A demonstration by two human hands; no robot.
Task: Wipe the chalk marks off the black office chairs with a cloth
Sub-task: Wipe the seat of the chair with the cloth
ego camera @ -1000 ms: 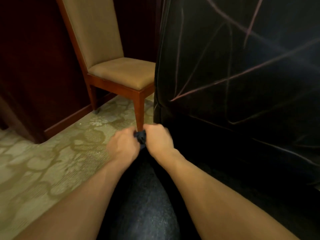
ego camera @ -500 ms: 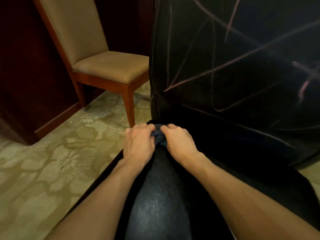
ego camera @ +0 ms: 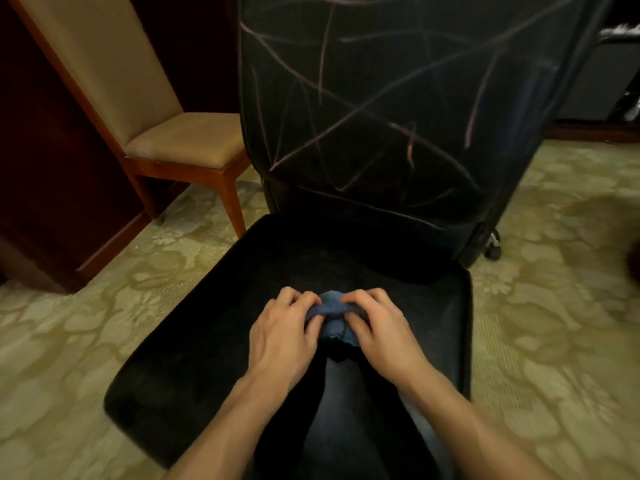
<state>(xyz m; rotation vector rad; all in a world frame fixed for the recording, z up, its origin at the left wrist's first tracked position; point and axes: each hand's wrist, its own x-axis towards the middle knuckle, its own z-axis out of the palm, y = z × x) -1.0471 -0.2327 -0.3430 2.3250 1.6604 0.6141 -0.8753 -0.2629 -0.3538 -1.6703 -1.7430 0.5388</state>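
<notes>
Patterned beige-green carpet (ego camera: 69, 334) covers the floor. A black upholstered office chair (ego camera: 398, 237) stands at centre, its upright back crossed by thin pale chalk marks (ego camera: 346, 116). A tan padded wooden side chair (ego camera: 166, 133) stands at far left, beside the black chair's back. Over the near part of the black seat, the left hand (ego camera: 282, 336) and right hand (ego camera: 379, 332) each pinch a small bunched blue cloth (ego camera: 332, 318) between curled fingers and thumb.

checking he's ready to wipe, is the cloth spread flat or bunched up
Bunched up. The blue cloth is a crumpled wad pinched between the left hand and right hand above the chair seat.
</notes>
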